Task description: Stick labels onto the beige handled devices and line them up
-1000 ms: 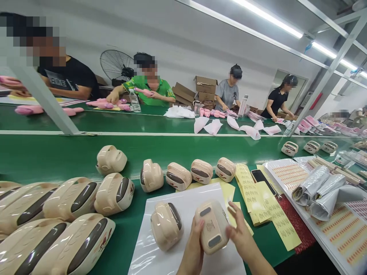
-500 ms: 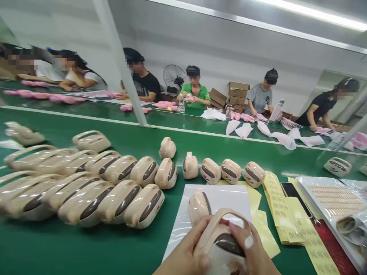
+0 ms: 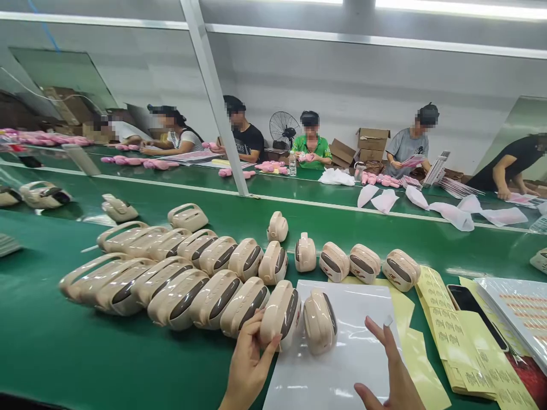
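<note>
My left hand grips a beige device with a carry handle and a dark oval panel, fingers and thumb on its near side. It stands at the right end of the front row of similar beige devices. My right hand is open over the white sheet, thumb and fingers apart, with a small white piece on one fingertip. Between my hands, another beige device stands on the sheet, touched by neither.
More beige devices stand behind the sheet. Yellow label sheets, a phone and a bagged stack of printed sheets lie to the right. Across the green bench, several people work with pink items, near a slanted metal post.
The device that both hands held has moved left to the end of the front row. My right hand has let go and opened. The view has turned left.
</note>
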{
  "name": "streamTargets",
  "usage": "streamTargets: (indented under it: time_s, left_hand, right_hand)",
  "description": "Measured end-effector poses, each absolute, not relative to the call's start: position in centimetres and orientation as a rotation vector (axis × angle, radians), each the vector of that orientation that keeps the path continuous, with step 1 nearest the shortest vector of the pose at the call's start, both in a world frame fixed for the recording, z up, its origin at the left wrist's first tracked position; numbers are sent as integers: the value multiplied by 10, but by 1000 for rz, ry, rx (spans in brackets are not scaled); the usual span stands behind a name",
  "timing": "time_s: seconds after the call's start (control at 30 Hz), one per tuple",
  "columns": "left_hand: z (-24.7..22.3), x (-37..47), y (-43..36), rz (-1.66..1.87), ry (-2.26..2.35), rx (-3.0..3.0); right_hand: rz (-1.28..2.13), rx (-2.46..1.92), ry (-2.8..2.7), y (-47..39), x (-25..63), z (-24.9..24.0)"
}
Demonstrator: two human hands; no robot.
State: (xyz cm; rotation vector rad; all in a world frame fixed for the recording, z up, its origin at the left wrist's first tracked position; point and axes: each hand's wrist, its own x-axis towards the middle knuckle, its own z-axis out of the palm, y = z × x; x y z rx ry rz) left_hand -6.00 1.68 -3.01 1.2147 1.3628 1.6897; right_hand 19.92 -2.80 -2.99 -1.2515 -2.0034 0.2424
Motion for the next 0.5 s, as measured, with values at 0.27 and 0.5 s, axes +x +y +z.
streamTargets:
  time_s: [0.27,0.5]
  left_hand:
    - [-41,-83,40,1530,1524,1562]
    - [83,-91,134,799,2030,1990]
  right_hand:
    - [285,-1424,-1901,-11,219,-92]
    - [568,-1614,-1738,8,230,-146]
